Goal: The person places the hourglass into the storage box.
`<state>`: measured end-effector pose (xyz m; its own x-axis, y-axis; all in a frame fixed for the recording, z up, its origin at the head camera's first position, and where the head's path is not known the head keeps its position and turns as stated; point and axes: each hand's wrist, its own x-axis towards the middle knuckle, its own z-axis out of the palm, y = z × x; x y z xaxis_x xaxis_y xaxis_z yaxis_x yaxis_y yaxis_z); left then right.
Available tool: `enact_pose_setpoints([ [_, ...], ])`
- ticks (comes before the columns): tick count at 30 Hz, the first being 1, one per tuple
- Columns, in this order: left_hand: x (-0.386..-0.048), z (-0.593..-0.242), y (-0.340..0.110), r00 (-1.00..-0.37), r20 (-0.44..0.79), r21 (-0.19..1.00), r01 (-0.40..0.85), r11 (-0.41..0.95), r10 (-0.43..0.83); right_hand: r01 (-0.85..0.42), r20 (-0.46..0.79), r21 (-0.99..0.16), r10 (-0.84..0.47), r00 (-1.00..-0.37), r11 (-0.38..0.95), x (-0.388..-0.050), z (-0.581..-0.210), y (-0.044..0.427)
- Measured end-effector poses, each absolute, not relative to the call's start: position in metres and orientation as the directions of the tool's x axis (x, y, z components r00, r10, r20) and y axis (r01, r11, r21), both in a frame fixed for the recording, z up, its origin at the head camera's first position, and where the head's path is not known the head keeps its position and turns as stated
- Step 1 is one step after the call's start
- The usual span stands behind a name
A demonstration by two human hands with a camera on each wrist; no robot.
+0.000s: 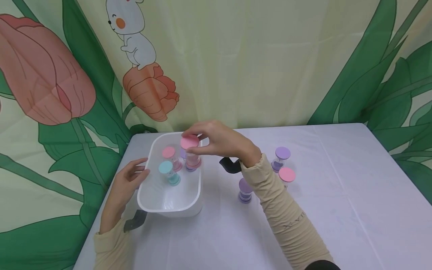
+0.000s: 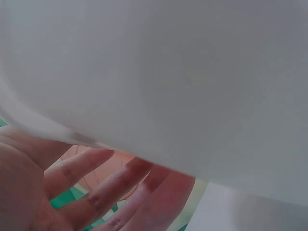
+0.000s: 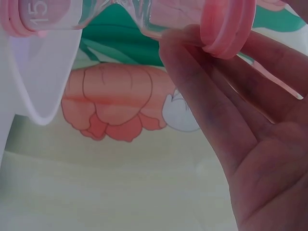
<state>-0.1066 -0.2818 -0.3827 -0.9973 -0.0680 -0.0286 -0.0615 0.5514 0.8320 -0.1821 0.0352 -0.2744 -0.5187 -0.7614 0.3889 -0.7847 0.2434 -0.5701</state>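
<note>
My right hand [image 1: 219, 140] holds a pink-capped sand timer [image 1: 193, 157] by its upper end, over the right side of a white plastic tub [image 1: 170, 210]. In the right wrist view the timer's clear waisted glass [image 3: 115, 7] shows, with "15" on its far end. Inside the tub stand another pink sand timer [image 1: 168, 152] and a teal one [image 1: 165, 167]. A purple timer [image 1: 190, 169] is partly hidden behind the held one. At the tub's left rim is my left hand [image 1: 129, 178], its fingers loosely extended along the outer wall [image 2: 159, 96].
On the white-covered table [image 1: 337, 210], right of the tub, stand two purple sand timers [image 1: 282, 153] and a pink one [image 1: 287, 174], partly hidden by my right sleeve [image 1: 283, 210]. A printed curtain [image 1: 263, 75] hangs behind the table.
</note>
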Motion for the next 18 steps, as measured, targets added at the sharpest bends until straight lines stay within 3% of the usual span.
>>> enact_pose_setpoints([
  [9, -0.107, -0.382, -0.282, -0.997, -0.036, 0.834, -0.069, 0.547, -0.072, -0.792, 0.377, -0.563, -0.781, -0.498, 0.234, -0.183, -0.282, 0.024],
  [18, -0.106, -0.381, -0.282, -0.997, -0.03, 0.839, -0.06, 0.542, -0.065, -0.751, 0.286, -0.598, -0.8, -0.528, 0.281, -0.184, -0.291, 0.017],
])
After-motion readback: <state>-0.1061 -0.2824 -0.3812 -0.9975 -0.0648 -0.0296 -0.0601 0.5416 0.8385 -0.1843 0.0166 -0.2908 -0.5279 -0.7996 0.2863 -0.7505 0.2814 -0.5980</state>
